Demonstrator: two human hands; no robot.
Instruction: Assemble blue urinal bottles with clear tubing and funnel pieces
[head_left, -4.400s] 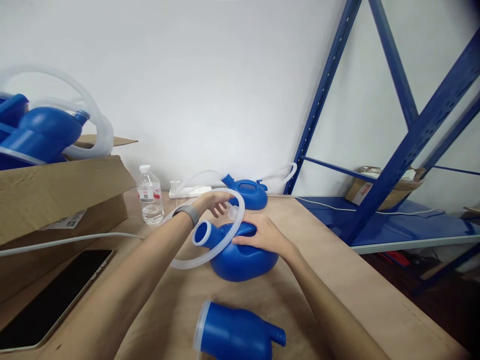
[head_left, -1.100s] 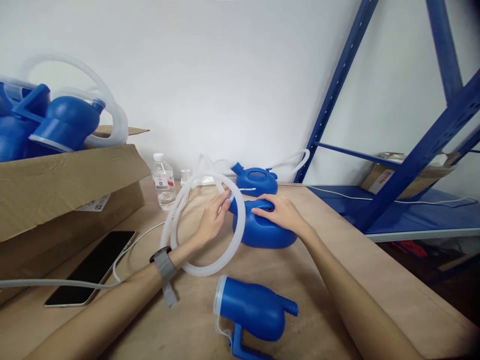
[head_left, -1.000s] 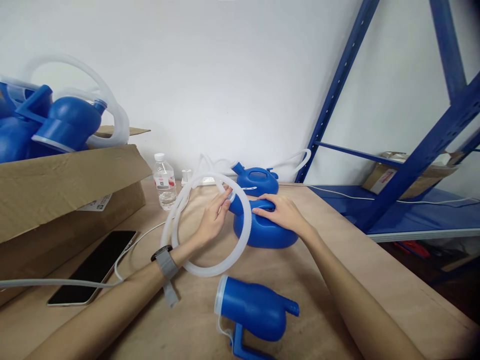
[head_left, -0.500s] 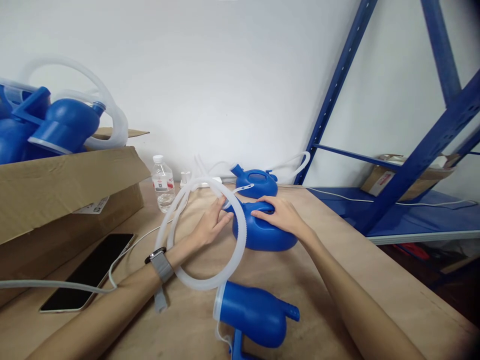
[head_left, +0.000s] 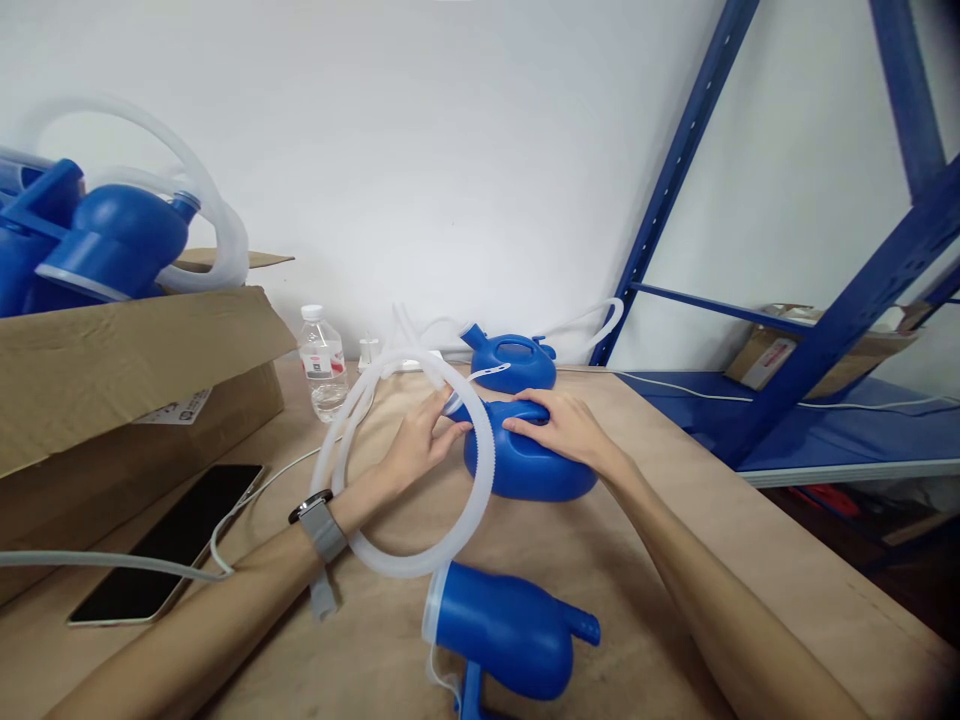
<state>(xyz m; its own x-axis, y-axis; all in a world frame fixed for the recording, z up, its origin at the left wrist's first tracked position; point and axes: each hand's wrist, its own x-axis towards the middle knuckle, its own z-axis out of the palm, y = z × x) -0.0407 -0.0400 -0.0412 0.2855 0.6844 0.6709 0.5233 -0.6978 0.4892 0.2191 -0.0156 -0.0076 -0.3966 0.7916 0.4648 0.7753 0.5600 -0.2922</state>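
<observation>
A blue plastic urinal bottle [head_left: 529,465] lies on the table in front of me. My right hand [head_left: 562,430] is closed over its handle, thumb pressed against the near side. My left hand [head_left: 420,440] has its fingers wrapped round the bottle's neck, where a white collar shows; the fingertips are partly hidden. A clear white ribbed hose [head_left: 480,500] loops from near the neck around my left wrist. Closer to me, a blue urinal part with a wide white-rimmed mouth [head_left: 506,625] rests on its side.
Behind the held bottle stands another blue urinal bottle [head_left: 517,360]. On the left are a water bottle [head_left: 324,365], a phone [head_left: 165,550] with a white cable, and a cardboard box [head_left: 135,360] of blue urinals with hoses. Blue metal shelving [head_left: 675,180] stands at the right.
My view has shifted slightly, so the box and phone appear a little farther left. Both hands keep their places on the urinal bottle.
</observation>
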